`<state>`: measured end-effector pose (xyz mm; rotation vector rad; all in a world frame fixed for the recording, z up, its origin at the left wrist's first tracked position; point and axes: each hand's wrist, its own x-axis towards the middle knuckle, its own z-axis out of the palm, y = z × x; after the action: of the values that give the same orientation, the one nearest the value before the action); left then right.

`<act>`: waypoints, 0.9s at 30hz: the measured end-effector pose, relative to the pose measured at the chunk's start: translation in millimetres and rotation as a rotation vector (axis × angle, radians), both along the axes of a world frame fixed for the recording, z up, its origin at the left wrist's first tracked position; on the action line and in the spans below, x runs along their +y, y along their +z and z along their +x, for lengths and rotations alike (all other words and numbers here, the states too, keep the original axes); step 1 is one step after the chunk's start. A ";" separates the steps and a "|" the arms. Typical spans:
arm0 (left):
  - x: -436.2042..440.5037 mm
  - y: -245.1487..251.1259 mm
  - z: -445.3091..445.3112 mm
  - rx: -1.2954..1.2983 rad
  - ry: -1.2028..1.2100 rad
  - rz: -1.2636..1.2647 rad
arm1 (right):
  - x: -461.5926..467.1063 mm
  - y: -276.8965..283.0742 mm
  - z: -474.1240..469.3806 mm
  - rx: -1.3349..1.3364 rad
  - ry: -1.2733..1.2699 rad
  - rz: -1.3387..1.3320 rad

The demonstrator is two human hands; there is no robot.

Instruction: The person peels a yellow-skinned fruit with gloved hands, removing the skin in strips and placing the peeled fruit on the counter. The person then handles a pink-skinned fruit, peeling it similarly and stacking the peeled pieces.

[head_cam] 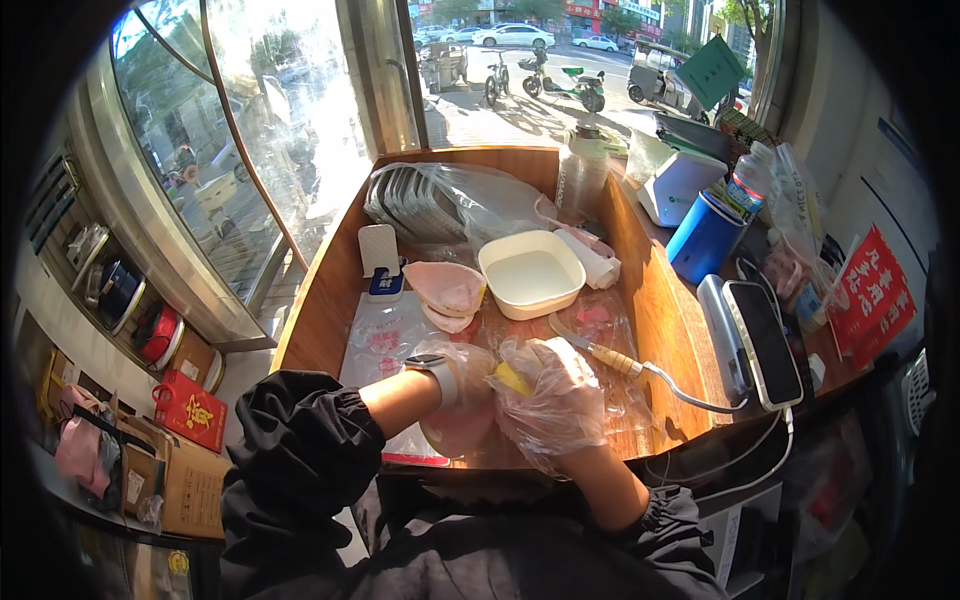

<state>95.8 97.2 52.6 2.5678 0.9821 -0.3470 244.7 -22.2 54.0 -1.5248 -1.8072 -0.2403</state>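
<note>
My left hand (466, 375), in a clear plastic glove below a smartwatch, holds a pale pink rounded piece (456, 433), which looks like pomelo; its fingers are partly hidden. Close beside it, my gloved right hand (555, 397) is curled around a yellow piece (513, 379), perhaps the rind, showing between the hands. Beyond my hands lie pink-white peel pieces (446, 289). Right of these stands a cream rectangular bowl (531, 301) with nothing visible in it. A curved blade with a wooden handle (616, 360) rests right of my right hand.
Wooden walls (667, 315) enclose the work surface. At the back are bagged stacked trays (412, 202) and a clear bottle (583, 176). A small stand (380, 251) is at left. On the right ledge are a phone (763, 345), a cable (690, 394) and a blue canister (705, 236).
</note>
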 end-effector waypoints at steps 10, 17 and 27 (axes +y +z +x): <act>-24.4 11.3 -7.6 -0.072 0.113 0.039 | 19.3 11.9 45.0 0.119 0.353 -0.317; -10.5 -9.0 0.1 -0.482 0.069 -0.257 | 33.4 -9.6 63.3 0.389 0.424 -0.378; -10.8 -23.1 8.1 -0.408 0.169 -0.206 | 58.5 -22.8 85.9 0.990 0.578 -0.623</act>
<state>103.9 86.3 29.5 2.2270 0.9430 0.1150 330.5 36.4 31.2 -1.0628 -1.4083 1.2339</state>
